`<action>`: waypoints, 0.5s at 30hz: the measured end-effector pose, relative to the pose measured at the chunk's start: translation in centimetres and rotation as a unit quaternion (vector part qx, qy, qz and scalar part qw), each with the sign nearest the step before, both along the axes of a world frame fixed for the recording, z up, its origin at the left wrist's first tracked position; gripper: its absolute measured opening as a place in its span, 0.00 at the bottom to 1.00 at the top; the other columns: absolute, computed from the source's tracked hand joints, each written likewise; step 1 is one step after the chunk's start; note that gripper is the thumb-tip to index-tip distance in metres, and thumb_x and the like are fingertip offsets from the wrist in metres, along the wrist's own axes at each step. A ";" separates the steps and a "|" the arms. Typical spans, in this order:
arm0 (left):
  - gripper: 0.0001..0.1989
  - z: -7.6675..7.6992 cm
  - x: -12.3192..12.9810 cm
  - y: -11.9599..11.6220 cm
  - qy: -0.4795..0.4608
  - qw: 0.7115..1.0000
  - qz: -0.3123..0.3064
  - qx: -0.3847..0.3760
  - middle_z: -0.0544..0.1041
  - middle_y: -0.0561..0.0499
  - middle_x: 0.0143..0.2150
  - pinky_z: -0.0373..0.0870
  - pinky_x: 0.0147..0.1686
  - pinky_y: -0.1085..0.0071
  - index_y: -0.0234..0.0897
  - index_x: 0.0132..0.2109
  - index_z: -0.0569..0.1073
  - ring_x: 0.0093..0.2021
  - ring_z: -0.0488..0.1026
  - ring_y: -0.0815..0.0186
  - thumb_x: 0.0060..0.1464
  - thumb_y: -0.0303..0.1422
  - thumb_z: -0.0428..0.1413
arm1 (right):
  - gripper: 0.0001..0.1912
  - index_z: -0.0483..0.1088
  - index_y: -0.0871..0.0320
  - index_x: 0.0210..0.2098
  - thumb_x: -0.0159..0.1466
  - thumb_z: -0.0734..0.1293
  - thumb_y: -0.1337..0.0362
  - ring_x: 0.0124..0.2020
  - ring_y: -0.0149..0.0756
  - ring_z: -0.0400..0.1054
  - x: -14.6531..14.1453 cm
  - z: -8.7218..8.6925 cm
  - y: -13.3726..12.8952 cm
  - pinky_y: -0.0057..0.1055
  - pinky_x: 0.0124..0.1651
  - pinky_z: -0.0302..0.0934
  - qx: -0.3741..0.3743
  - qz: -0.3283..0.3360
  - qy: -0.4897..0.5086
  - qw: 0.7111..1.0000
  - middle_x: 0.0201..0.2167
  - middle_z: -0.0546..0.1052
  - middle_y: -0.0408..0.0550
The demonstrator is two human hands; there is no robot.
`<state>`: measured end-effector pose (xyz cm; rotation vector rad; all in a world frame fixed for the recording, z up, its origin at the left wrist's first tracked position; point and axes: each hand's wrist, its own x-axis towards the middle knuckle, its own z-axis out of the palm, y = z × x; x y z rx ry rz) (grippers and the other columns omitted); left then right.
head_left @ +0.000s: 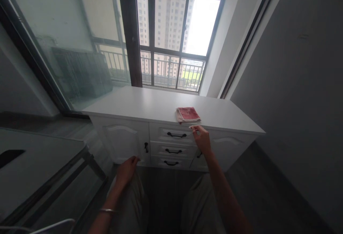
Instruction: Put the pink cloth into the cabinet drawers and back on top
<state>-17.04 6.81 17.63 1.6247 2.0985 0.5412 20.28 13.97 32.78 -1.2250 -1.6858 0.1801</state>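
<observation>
A folded red cloth (188, 114) with pale edges lies near the front edge of the white cabinet top (150, 100). Just in front of that edge is my right hand (201, 138), thumb and fingers pinched around a small whitish piece (190, 127) too small to identify. It is close below the cloth. My left hand (127, 170) hangs lower, above my left knee and before the cabinet's left door (122, 139). Its fingers are drawn together, and nothing shows in them.
Black handles mark the three middle drawers (173, 151). A table (48, 155) with a dark frame stands at the left. Behind the cabinet are a glass sliding door (66, 23) and a window (171, 19); a wall (302, 76) closes the right side.
</observation>
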 end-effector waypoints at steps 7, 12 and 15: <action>0.20 7.4 7.7 4.5 -0.035 0.962 -0.067 0.260 0.83 0.43 0.51 0.71 0.57 0.60 0.39 0.50 0.79 0.54 0.77 0.55 0.70 0.43 0.46 | 0.21 0.78 0.56 0.38 0.70 0.58 0.49 0.42 0.46 0.77 2.8 -6.2 -4.3 0.38 0.49 0.67 -0.101 -0.067 0.003 0.993 0.39 0.83 0.54; 0.16 8.9 15.1 9.2 0.031 0.947 -0.201 0.248 0.82 0.43 0.49 0.68 0.58 0.62 0.38 0.48 0.80 0.54 0.76 0.56 0.70 0.40 0.50 | 0.26 0.80 0.57 0.44 0.69 0.54 0.51 0.51 0.53 0.76 4.7 -16.9 -11.5 0.47 0.57 0.67 -0.219 -0.170 -0.058 0.959 0.47 0.82 0.63; 0.17 7.6 18.7 10.9 0.079 0.942 -0.255 0.203 0.81 0.40 0.52 0.67 0.57 0.62 0.35 0.51 0.79 0.56 0.75 0.55 0.70 0.42 0.51 | 0.30 0.76 0.59 0.59 0.68 0.55 0.52 0.69 0.58 0.62 4.5 -21.0 -15.0 0.57 0.71 0.52 -0.217 -0.205 -0.135 0.945 0.66 0.72 0.63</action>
